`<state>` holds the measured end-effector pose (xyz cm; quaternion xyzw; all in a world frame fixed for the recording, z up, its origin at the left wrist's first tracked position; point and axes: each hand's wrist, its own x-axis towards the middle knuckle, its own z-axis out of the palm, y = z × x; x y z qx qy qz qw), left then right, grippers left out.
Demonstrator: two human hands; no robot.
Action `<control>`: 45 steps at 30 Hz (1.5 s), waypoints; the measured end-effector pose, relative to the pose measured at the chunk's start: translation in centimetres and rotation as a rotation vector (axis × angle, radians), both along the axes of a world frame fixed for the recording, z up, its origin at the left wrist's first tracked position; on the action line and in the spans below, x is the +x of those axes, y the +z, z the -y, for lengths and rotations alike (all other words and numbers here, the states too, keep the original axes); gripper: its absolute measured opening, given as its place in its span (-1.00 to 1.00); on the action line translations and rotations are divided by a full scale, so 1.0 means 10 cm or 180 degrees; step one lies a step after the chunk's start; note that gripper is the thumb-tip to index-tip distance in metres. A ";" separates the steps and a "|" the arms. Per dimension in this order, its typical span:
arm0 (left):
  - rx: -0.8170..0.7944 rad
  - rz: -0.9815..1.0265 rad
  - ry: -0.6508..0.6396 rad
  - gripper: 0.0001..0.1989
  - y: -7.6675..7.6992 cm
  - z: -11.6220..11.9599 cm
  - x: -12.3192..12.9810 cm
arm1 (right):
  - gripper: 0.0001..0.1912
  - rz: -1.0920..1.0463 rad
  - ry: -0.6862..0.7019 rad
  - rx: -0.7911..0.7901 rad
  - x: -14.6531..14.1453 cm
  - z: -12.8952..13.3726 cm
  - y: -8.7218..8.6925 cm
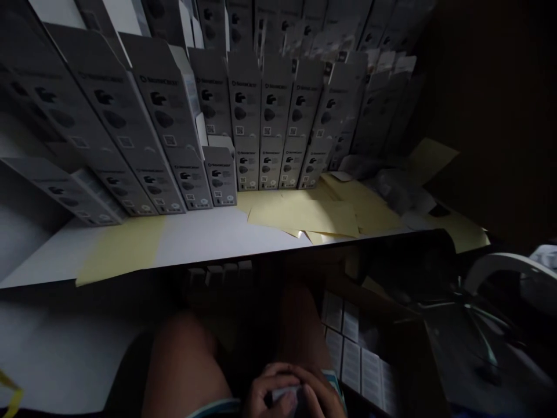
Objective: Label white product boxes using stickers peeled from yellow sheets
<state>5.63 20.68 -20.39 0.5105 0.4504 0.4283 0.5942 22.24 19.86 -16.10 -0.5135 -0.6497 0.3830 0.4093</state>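
Holds a small pale object [292,391] low below the white shelf [195,232], pinched between the curled fingers of left hand [266,388] and right hand [319,395]; appears midway, facing upright boxes [220,180] left partly open-flapped.

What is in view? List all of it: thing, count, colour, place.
Flat tabletop: one, white, mid-picture
Upright cardboard boxes: too overlapped to count, grey, on the tabletop
Flat paper sheets: several, pale yellow, on the tabletop
Crumpled thin plastic: uncountable, greyish, tabletop's right end
Open cardboard carton: one, brown, lower right
Small rectangular boxes: at least six, pale, inside the carton
Small box ends: four, grey, below the tabletop
Curved band: one, white, far right
Thin strip: one, yellow, bottom-left corner
Small object: one, greyish, mostly hidden, bottom centre
Shorts: one pair, teal-and-white hems, bottom
Legs: two, bare, below the tabletop
Left hand: one, bare, holding the small object
Right hand: one, bare, likewise
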 end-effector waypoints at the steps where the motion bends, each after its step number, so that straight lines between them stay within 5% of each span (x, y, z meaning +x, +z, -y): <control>1: 0.0032 -0.0085 -0.0004 -0.60 0.05 -0.02 0.00 | -0.62 0.0057 0.0079 -0.0022 0.01 0.00 -0.01; 8: 0.0193 -0.0567 -0.0593 -0.61 0.37 -0.23 -0.06 | -0.30 0.0370 0.0278 0.0208 0.03 0.14 -0.44; 11: 0.0275 -0.0494 -0.1008 -0.62 0.44 -0.30 -0.09 | -0.16 0.0403 0.0399 0.0226 0.03 0.16 -0.50; 22: -0.0117 -0.0088 -0.1256 -0.62 0.50 -0.40 -0.23 | -0.20 0.0615 0.0540 -0.0634 0.04 0.19 -0.06; 25: -0.0104 0.0080 -0.1153 -0.66 0.54 -0.40 -0.25 | -0.23 0.0415 0.0382 -0.0528 0.03 0.18 0.05; 28: -0.0181 0.0149 -0.0988 -0.71 0.57 -0.36 -0.25 | -0.40 0.0083 0.0116 -0.0481 0.05 0.16 0.08; 33: 0.0056 0.0123 -0.1019 -0.71 0.61 -0.31 -0.26 | -0.74 -0.0294 0.0407 -0.0622 0.07 0.10 0.17; 45: 0.0056 -0.0078 -0.1195 -0.73 0.62 -0.35 -0.32 | -0.72 -0.0491 0.0421 -0.0767 0.05 0.07 0.17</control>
